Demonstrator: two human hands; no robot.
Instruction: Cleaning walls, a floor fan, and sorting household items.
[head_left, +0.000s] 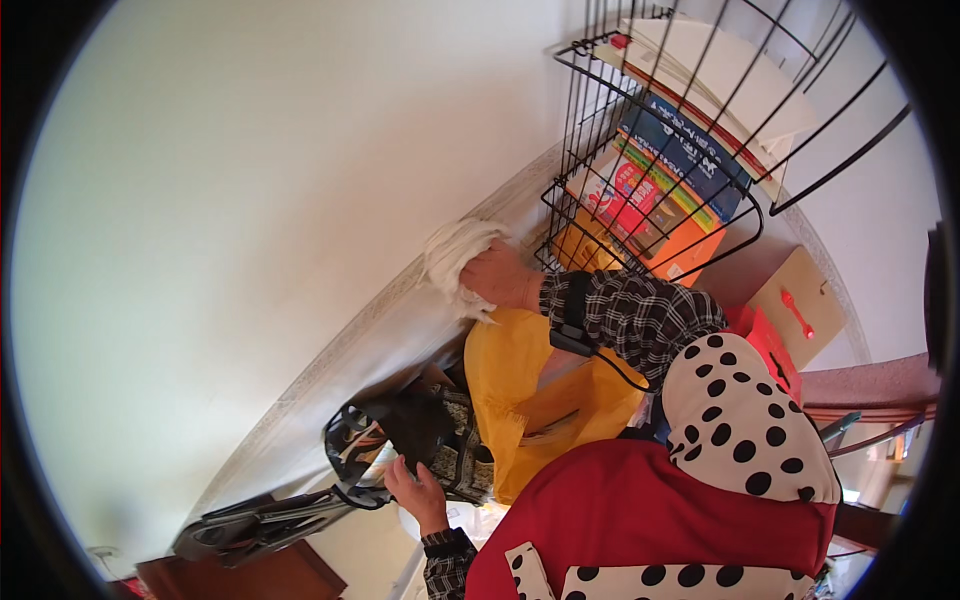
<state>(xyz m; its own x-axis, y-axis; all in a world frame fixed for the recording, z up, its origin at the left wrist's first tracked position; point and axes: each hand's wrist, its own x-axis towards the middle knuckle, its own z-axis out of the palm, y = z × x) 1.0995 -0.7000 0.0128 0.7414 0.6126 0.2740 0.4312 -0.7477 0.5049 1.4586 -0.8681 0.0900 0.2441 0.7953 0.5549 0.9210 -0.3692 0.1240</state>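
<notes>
My right hand (499, 276) grips a bunched white cloth (461, 259) against the patterned border strip (352, 322) low on the white wall (262, 187). Part of the cloth hangs below my fingers. My left hand (416, 491) is raised with its fingers apart beside a black patterned bag (457, 442); whether a fingertip touches the bag I cannot tell. Between my two arms stands a large yellow bag (510, 390), its top gaping. A black strap with a small device and a cable is around my right wrist.
A black wire basket rack (652, 75) with stacked books (682, 150) stands at the upper right. Below it are a brown board (795, 307) and a red bag (765, 345). A folded black object (262, 525) leans by the wall at the lower left, above brown wooden furniture (240, 577).
</notes>
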